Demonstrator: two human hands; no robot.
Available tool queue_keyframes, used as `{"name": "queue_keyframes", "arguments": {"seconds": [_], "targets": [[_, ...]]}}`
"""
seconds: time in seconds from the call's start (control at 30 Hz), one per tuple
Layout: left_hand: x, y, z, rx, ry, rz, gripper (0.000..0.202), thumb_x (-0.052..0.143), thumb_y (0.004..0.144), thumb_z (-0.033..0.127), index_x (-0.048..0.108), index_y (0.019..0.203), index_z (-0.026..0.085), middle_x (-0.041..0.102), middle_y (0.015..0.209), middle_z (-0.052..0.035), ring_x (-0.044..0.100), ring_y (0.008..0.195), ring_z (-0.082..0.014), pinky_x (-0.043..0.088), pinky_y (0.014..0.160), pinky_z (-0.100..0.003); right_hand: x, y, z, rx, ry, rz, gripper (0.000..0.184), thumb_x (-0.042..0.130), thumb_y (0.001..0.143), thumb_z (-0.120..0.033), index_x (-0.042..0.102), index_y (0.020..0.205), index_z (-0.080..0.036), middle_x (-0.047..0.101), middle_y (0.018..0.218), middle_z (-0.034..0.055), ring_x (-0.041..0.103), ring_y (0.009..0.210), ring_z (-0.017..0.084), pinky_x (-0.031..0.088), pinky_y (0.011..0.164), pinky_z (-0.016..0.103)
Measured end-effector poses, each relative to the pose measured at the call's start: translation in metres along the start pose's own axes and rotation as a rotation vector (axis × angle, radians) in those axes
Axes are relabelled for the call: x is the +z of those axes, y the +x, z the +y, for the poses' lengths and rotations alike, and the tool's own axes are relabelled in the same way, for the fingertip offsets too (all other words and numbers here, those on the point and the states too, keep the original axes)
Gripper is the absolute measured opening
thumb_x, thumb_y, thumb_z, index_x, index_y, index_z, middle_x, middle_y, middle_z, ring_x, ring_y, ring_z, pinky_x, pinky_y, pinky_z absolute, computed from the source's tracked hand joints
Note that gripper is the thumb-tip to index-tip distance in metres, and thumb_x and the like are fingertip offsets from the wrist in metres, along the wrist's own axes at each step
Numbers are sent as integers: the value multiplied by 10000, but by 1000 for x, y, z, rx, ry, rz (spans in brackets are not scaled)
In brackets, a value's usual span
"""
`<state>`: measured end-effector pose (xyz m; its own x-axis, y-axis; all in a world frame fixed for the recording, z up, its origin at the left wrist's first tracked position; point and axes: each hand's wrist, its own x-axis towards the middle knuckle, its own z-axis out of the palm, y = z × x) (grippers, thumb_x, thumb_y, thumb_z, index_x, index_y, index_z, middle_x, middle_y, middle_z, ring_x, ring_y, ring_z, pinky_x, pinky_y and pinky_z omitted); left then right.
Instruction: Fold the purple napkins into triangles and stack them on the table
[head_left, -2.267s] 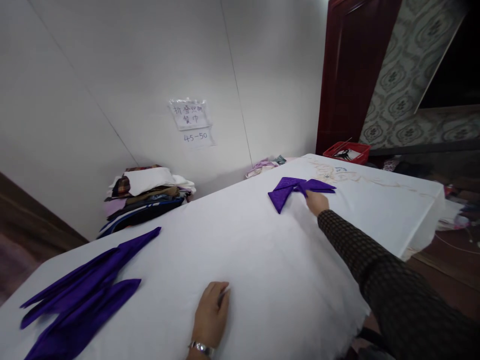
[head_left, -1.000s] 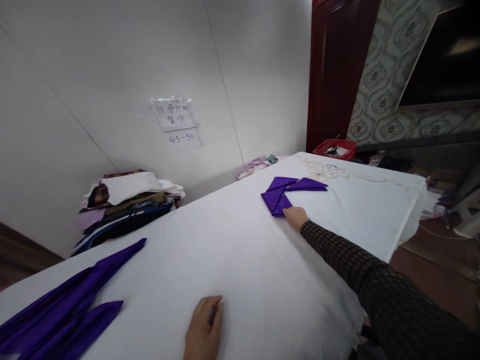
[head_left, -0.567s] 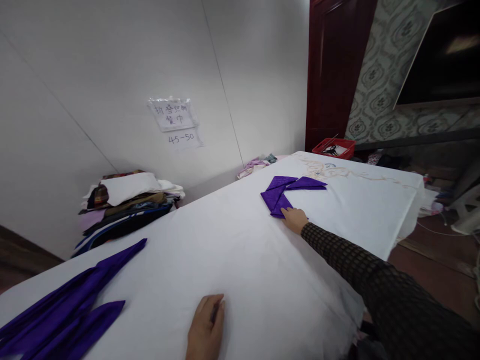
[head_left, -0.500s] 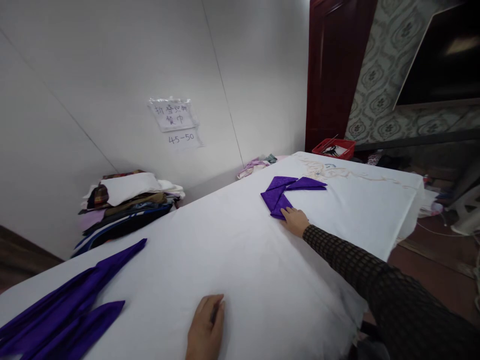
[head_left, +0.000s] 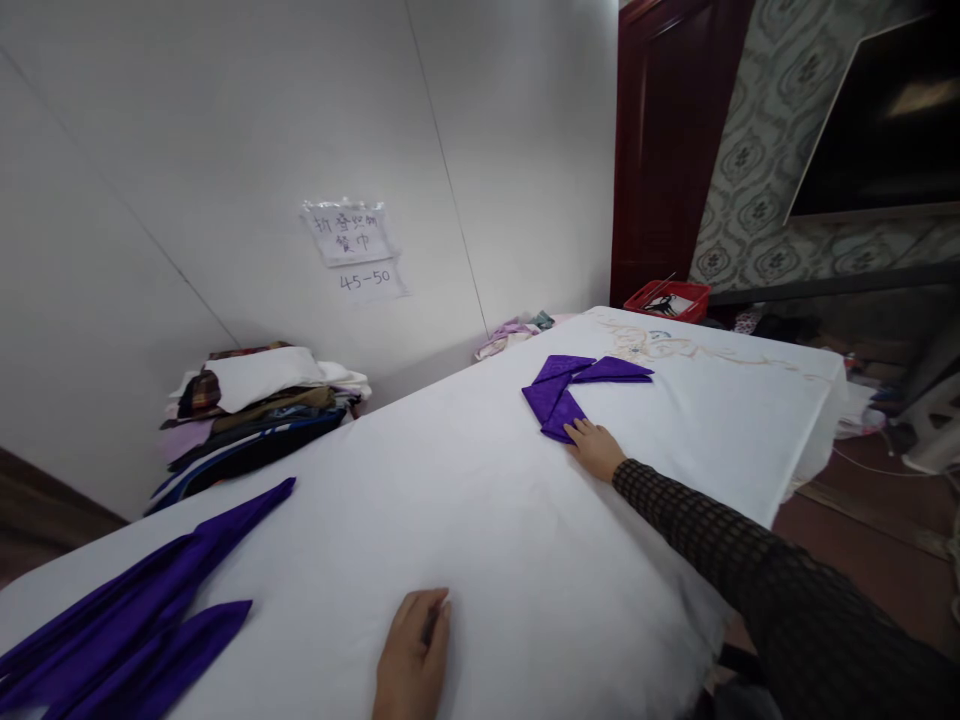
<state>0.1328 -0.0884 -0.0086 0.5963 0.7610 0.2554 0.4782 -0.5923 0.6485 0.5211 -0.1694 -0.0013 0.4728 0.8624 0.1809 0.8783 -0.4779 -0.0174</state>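
White-clothed table (head_left: 480, 520): I log the folded purple cloth napkin (head_left: 553, 398) at far right. Right hand (head_left: 598, 448) lies flat, fingertips touching the napkin's near corner, not gripping. Left hand (head_left: 412, 655) rests released at the near edge.

Right hand (head_left: 598, 449) stretched far forward, fingers (head_left: 579, 430) flat, left hand (head_left: 412, 660) palm down, close in

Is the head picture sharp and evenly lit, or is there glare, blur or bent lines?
Head view: soft, even light, faint shadows on the table; a pale reflection on the dark screen; wall seams lean from wide-angle distortion; the right hand and folded purple napkin look sharp.
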Motion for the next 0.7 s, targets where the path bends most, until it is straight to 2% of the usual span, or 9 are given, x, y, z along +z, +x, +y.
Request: {"name": "queue_keyframes", "arguments": {"seconds": [0.17, 0.3, 0.4, 0.5, 0.7], "targets": [[1, 1, -2, 12, -3, 5, 253, 470, 827, 410, 642, 879, 231, 642, 901, -34, 626, 836, -185, 534, 754, -306, 2, -12, 8, -2, -8, 39, 542, 409, 904, -376, 365, 1382, -127, 384, 1416, 166, 334, 1292, 310, 265, 1029, 474], [3, 1, -5, 24, -9, 9, 256, 471, 827, 415, 639, 881, 230, 639, 892, -32, 621, 829, -180, 535, 758, -312, 4, -17, 14, -3, 2, 33, 530, 401, 905, -350, 374, 1374, -104, 417, 1389, 177, 385, 1261, 306, 335, 994, 434], [4, 0, -6, 31, -12, 7, 251, 470, 829, 412, 636, 877, 230, 635, 892, -35, 615, 841, -181, 531, 771, -320, 6, -13, 17, -24, 5, 14, 456, 361, 916, -269, 431, 1331, -95, 464, 1350, 176, 435, 1229, 276, 376, 968, 380], [3, 0, -7, 24, -16, 9, 250, 468, 833, 411, 633, 887, 231, 633, 899, -35, 614, 843, -181, 530, 772, -321, 6, -7, 20, -28, 1, 12, 421, 330, 918, -223, 463, 1302, -114, 493, 1325, 163, 460, 1209, 262, 386, 962, 377], [2, 0, -6, 24, -14, 10, 255, 468, 832, 419, 632, 882, 231, 631, 895, -34, 615, 839, -180, 529, 769, -320, 5, -1, 22, -21, 0, 7, 428, 310, 923, -227, 460, 1302, -94, 496, 1318, 176, 469, 1199, 261, 382, 966, 373]]}}
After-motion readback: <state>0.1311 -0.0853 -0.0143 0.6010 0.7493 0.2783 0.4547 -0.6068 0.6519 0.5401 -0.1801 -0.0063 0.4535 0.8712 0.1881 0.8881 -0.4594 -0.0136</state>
